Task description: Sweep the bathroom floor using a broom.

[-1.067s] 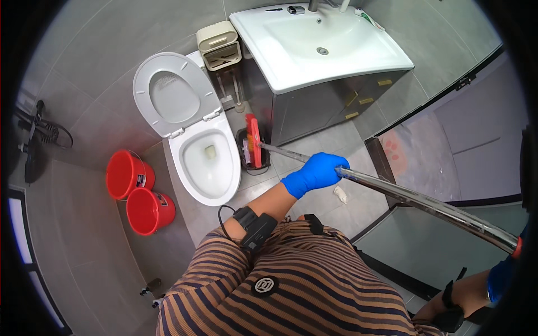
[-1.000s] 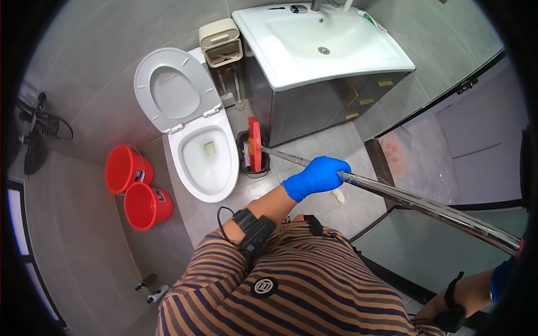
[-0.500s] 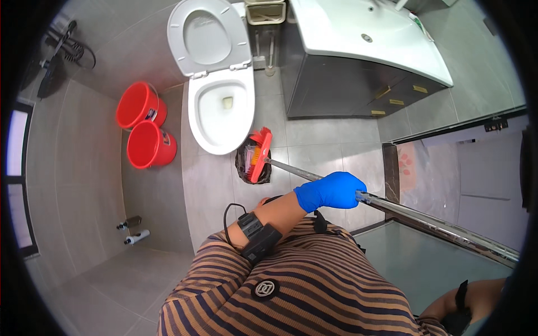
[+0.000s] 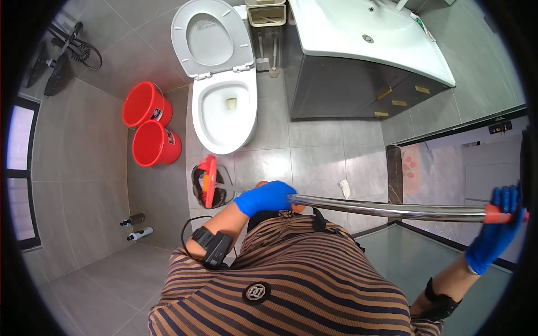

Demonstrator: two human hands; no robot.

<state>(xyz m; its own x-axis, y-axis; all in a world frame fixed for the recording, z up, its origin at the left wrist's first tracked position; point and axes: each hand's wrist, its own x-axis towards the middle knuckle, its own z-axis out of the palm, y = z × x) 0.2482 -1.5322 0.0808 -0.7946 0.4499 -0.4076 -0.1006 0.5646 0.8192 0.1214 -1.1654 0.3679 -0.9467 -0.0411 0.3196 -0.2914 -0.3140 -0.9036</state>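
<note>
A long-handled broom with a red head (image 4: 209, 182) and a shiny metal pole (image 4: 386, 209) slants across in front of me. My left hand (image 4: 266, 197), in a blue glove, is closed around the pole's lower part. At the far right my right hand (image 4: 500, 221), also blue-gloved, grips the pole's red end, its fingers partly bent. The broom head lies over a dark bag-lined bin (image 4: 198, 193) on the floor, just below the toilet. Something orange shows beside the head in the bin; its kind is unclear.
The open toilet (image 4: 224, 120) stands ahead, with two red buckets (image 4: 147, 105) to its left. A grey vanity (image 4: 342, 87) with a white basin (image 4: 370, 22) is at the right. White crumpled paper (image 4: 344, 189) lies on the floor. Two bottles (image 4: 140, 233) stand at left.
The bin, broom head and my left hand have shifted left and slightly toward me. My right hand has come into view on the pole's end. The crumpled paper is now uncovered.
</note>
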